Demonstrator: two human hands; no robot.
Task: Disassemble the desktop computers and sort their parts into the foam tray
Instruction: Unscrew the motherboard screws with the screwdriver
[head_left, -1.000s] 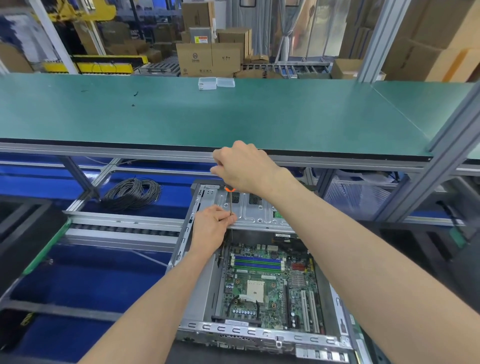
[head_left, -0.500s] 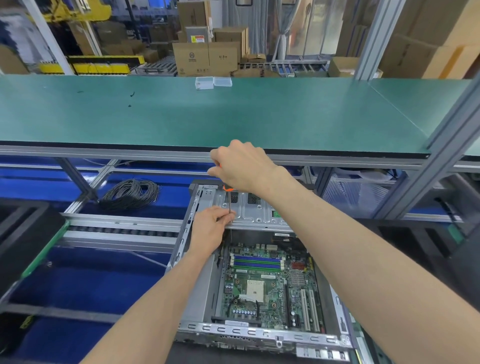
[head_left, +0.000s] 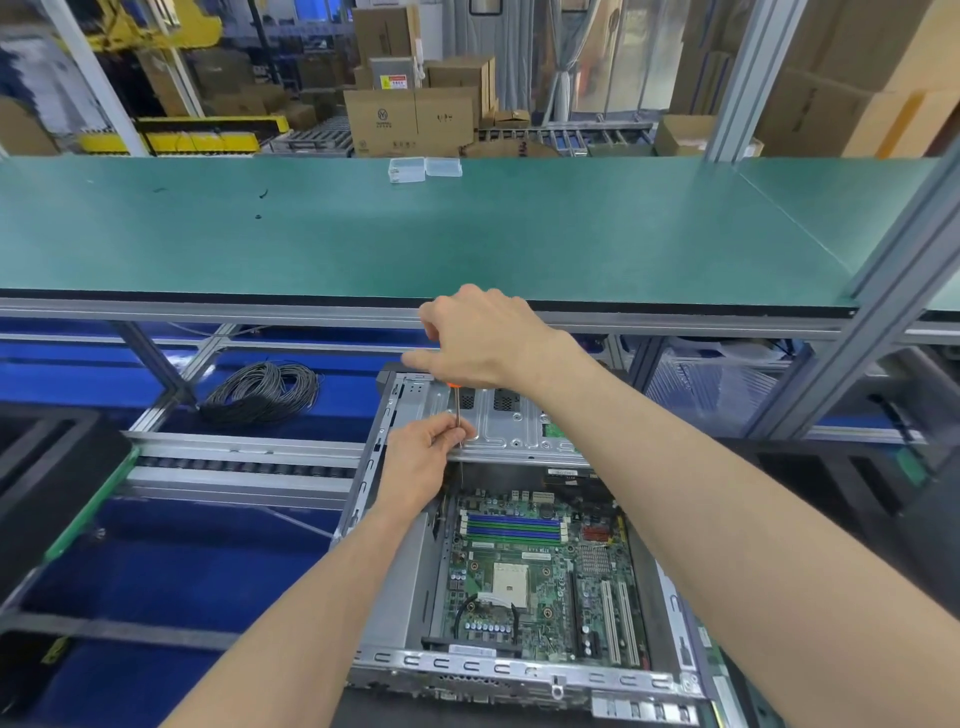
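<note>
**Factory floor with an assembly line**

A long green-matted bench (head_left: 467, 228) on grey aluminium framing (head_left: 893, 291) runs across the scene. Beyond it on the far side stand stacked brown cardboard cartons (head_left: 410, 119), roller conveyors (head_left: 566, 136) and yellow machinery (head_left: 182, 132). Near left, below the bench, lies a metal roller track (head_left: 234, 462) beside a coil of black cable (head_left: 262, 392).

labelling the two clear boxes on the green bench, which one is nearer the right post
The right clear plastic box; it sits beside the left clear plastic box, on the side toward the right post.
</note>
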